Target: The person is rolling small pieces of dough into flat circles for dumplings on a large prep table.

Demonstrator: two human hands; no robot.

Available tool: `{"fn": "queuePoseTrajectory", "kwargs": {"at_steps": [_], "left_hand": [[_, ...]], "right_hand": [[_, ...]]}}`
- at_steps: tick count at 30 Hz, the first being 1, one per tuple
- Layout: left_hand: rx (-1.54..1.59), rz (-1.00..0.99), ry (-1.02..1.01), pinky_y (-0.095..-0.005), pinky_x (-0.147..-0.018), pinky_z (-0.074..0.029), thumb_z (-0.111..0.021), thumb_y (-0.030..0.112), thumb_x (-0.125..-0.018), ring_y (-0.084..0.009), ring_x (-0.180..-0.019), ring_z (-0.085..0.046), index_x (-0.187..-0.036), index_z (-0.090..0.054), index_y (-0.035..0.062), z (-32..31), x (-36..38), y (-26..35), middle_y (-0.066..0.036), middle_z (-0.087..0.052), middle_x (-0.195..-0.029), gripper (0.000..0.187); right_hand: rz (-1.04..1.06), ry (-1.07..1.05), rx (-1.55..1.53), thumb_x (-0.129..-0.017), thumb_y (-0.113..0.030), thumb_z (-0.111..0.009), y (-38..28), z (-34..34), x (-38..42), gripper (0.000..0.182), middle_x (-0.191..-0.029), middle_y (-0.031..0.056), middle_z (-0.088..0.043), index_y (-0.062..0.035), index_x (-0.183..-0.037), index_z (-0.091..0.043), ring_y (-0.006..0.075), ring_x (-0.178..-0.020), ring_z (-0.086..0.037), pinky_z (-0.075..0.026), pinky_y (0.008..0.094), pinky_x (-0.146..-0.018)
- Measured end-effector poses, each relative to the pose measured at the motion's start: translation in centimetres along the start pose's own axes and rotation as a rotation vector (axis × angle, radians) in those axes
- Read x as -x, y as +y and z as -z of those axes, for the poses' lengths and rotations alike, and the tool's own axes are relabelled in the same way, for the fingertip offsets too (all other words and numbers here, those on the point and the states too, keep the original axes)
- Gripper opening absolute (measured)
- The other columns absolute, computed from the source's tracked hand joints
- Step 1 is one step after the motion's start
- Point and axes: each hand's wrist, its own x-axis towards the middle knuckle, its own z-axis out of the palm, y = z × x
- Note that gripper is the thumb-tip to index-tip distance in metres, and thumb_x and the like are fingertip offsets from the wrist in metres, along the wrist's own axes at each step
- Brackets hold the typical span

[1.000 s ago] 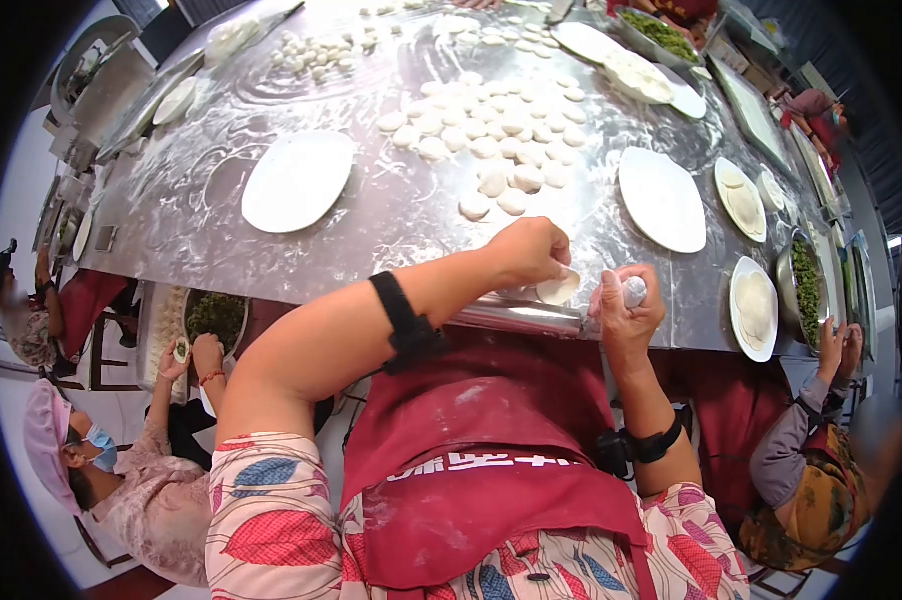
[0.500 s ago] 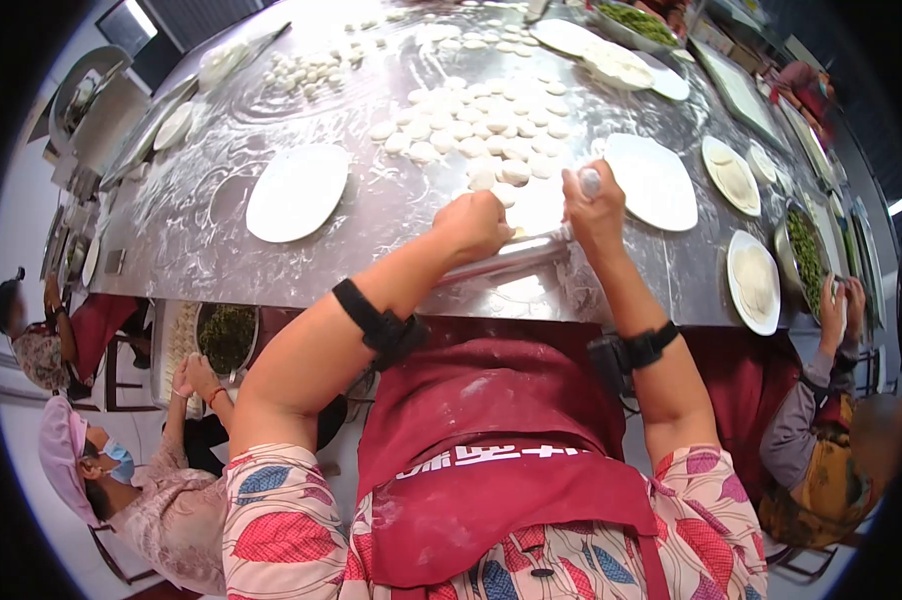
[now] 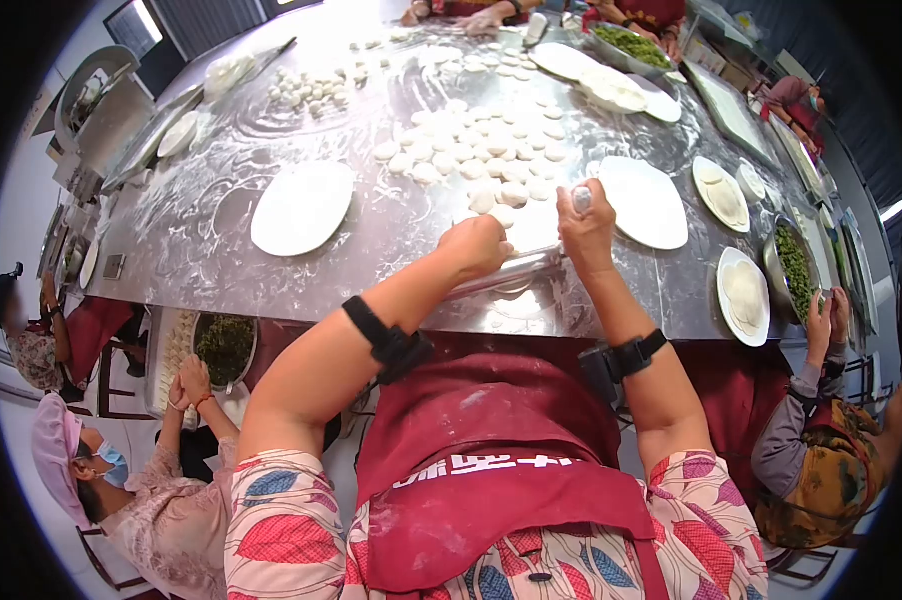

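Observation:
My left hand is closed low over the floury metal table, at the near side of the dough discs; what its fingers hold, if anything, is hidden. My right hand wraps round the pale end of a rolling pin. Between the hands, near the table's front edge, lies a shiny metal bar. Many small flattened dough discs spread just beyond both hands, the closest ones beside my left fingers.
White plates stand left and right of the discs. Plates of wrappers and a bowl of green filling are farther right. Co-workers sit at both sides; others' hands reach in at the far edge.
The view has tilted up slightly, showing people's hands at the far edge. Both my hands stay near the bar, in much the same grip.

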Motion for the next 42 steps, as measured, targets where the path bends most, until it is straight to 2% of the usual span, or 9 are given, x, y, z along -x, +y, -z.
{"fn": "queuePoseTrajectory", "kwargs": {"at_steps": [2,6,13,16,18,23,29,39,42], "left_hand": [[0.034,-0.045,-0.041,-0.0387,-0.071,-0.049,-0.061,0.017,-0.078,-0.0332,-0.077,-0.065,-0.082,-0.069,0.0006,-0.3,-0.9,-0.1,-0.022,-0.065,-0.079,0.019],[-0.043,-0.139,0.008,-0.0386,-0.069,-0.049,-0.063,0.013,-0.076,-0.0315,-0.074,-0.065,-0.082,-0.067,0.0005,-0.9,-0.5,-1.1,-0.019,-0.065,-0.075,0.015],[0.026,-0.095,-0.063,-0.0393,-0.072,-0.048,-0.059,0.016,-0.080,-0.0324,-0.076,-0.064,-0.085,-0.067,-0.0002,-0.2,0.1,0.1,-0.022,-0.065,-0.080,0.019],[0.038,-0.024,-0.057,-0.0391,-0.073,-0.048,-0.060,0.016,-0.080,-0.0324,-0.079,-0.064,-0.088,-0.067,-0.0011,-0.5,-1.4,0.4,-0.021,-0.066,-0.082,0.020],[0.025,-0.131,-0.095,-0.0390,-0.072,-0.048,-0.060,0.014,-0.079,-0.0317,-0.079,-0.064,-0.087,-0.066,-0.0016,-0.4,-1.2,-0.2,-0.021,-0.066,-0.082,0.018],[0.321,-0.014,-0.259,-0.0384,-0.073,-0.048,-0.060,0.010,-0.077,-0.0299,-0.081,-0.064,-0.087,-0.065,-0.0018,0.3,0.7,-1.3,-0.019,-0.066,-0.083,0.016],[0.019,-0.061,-0.031,-0.0385,-0.073,-0.048,-0.058,0.011,-0.080,-0.0318,-0.082,-0.064,-0.088,-0.065,-0.0005,-0.6,-1.4,-0.6,-0.022,-0.065,-0.085,0.016],[0.155,-0.125,-0.138,-0.0376,-0.072,-0.048,-0.059,0.009,-0.078,-0.0312,-0.081,-0.063,-0.087,-0.065,-0.0006,-0.6,0.5,-0.8,-0.020,-0.065,-0.081,0.014],[0.042,-0.123,-0.067,-0.0388,-0.073,-0.047,-0.059,0.012,-0.079,-0.0329,-0.082,-0.063,-0.087,-0.065,-0.0012,-0.9,-0.8,-0.1,-0.022,-0.065,-0.082,0.016]], "right_hand": [[0.003,-0.033,0.006,-0.079,-0.008,-0.066,0.0,0.3,0.0,0.019,-0.065,0.0181,-0.054,0.0003,-0.083,-0.050,0.0344,-0.060,-0.056,-0.044,0.0389,-0.057],[-0.123,-0.055,-0.152,-0.083,-0.003,-0.063,-3.6,5.6,6.0,0.016,-0.055,0.0054,-0.053,-0.0044,-0.080,-0.048,0.0105,-0.045,-0.052,-0.040,0.0273,-0.041],[0.157,0.051,0.091,-0.081,-0.010,-0.066,-1.0,0.9,0.3,0.020,-0.061,0.0159,-0.056,-0.0002,-0.082,-0.048,0.0288,-0.053,-0.056,-0.044,0.0361,-0.051],[0.080,-0.012,0.017,-0.083,-0.011,-0.066,-0.4,-0.2,-0.7,0.017,-0.059,0.0078,-0.054,-0.0033,-0.082,-0.051,0.0123,-0.043,-0.049,-0.039,0.0287,-0.041],[0.053,-0.015,0.083,-0.080,-0.009,-0.066,-0.7,2.2,1.7,0.018,-0.072,0.0176,-0.059,-0.0001,-0.085,-0.051,0.0301,-0.059,-0.058,-0.045,0.0374,-0.056],[-0.161,-0.083,-0.200,-0.081,-0.003,-0.064,-3.7,6.0,6.7,0.017,-0.058,0.0057,-0.054,-0.0034,-0.082,-0.047,0.0113,-0.046,-0.053,-0.040,0.0262,-0.042],[-0.061,-0.075,-0.013,-0.078,-0.007,-0.066,-1.2,-0.2,-0.8,0.018,-0.064,0.0168,-0.053,-0.0008,-0.082,-0.049,0.0299,-0.056,-0.054,-0.043,0.0357,-0.055],[-0.185,-0.063,-0.186,-0.081,-0.005,-0.064,-3.0,4.4,4.5,0.017,-0.056,0.0046,-0.054,-0.0039,-0.081,-0.047,0.0099,-0.046,-0.052,-0.041,0.0268,-0.042],[0.032,-0.017,0.000,-0.078,-0.010,-0.069,0.6,0.4,0.2,0.022,-0.062,0.0174,-0.055,-0.0010,-0.083,-0.049,0.0353,-0.057,-0.055,-0.044,0.0390,-0.055]]}}
